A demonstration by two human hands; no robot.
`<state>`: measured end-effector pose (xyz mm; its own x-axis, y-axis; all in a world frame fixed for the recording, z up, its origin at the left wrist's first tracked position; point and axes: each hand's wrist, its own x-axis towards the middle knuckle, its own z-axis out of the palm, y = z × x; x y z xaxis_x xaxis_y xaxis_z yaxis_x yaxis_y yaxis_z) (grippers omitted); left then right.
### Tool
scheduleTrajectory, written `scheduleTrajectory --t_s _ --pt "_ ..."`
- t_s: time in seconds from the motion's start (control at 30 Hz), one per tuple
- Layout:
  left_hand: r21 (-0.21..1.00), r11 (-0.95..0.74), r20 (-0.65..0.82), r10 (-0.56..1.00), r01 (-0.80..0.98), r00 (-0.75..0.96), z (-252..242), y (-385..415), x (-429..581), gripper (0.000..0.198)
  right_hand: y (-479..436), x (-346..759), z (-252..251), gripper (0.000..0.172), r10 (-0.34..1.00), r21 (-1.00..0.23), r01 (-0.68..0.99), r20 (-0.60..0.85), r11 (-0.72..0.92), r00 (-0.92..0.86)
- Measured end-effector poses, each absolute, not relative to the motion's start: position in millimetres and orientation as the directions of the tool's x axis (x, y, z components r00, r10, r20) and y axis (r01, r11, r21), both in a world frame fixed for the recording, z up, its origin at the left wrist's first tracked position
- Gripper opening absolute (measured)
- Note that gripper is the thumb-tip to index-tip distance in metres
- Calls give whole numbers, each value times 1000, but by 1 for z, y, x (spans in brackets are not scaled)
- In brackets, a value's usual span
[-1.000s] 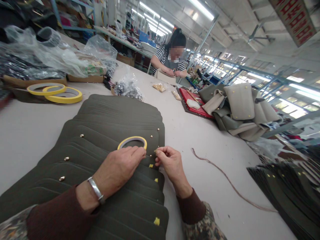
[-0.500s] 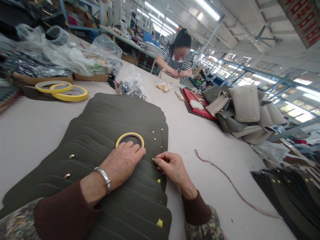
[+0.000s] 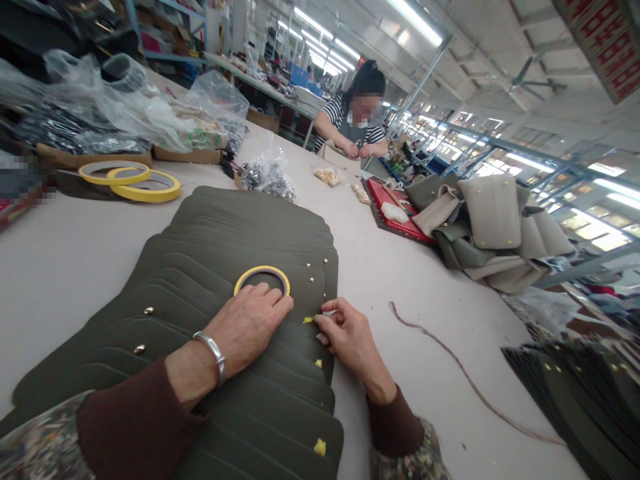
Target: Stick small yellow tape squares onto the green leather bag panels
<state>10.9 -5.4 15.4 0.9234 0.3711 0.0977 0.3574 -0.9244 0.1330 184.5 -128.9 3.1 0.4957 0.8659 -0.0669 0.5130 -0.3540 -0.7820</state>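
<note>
A fanned row of dark olive leather panels (image 3: 210, 267) with small gold studs lies on the table in front of me. My left hand (image 3: 247, 323) rests flat on the panels, its fingers spread at the near edge of a small yellow tape roll (image 3: 262, 280). My right hand (image 3: 347, 330) is curled at the panels' right edge, fingers pinched beside a small yellow tape piece (image 3: 308, 320) stuck on a panel. More yellow tape pieces (image 3: 314, 447) mark the nearer panels.
Two larger yellow tape rolls (image 3: 131, 181) lie at the left. Plastic bags (image 3: 125, 113) and boxes crowd the far left. A brown cord (image 3: 465, 380) trails on the right. Grey bags (image 3: 493, 227), a red tray (image 3: 400, 217) and a seated person (image 3: 357, 113) are farther off. Dark panels (image 3: 585, 393) are stacked at the right.
My left hand has let go of its pinch and flattened onto the panels by the roll. My right hand lowered to the panel edge, where a yellow tape piece now sits.
</note>
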Motion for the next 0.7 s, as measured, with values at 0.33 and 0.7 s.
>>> scheduleTrajectory --t_s 0.33,0.7 --pt "172 -938 165 328 300 930 16 -4 12 17 -124 168 -4 11 900 -532 810 186 -245 395" --pt "301 -942 469 283 149 837 6 -2 3 27 -125 179 12 14 953 -662 710 -22 -241 303"
